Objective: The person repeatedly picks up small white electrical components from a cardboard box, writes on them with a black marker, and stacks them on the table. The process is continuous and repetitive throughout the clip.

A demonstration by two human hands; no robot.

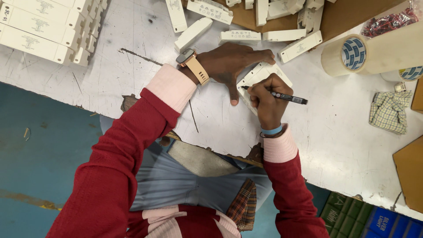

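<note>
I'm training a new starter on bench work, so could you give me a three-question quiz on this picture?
1. True or false: the right hand holds a black pen.
2. What does the left hand press flat on the table? A) tape roll B) white plastic casing C) checked cloth
3. Fill in: the tape roll lies on the person's ____ side.

Key: 1 true. 2 B, the white plastic casing. 3 right; the checked cloth lies there too.
</note>
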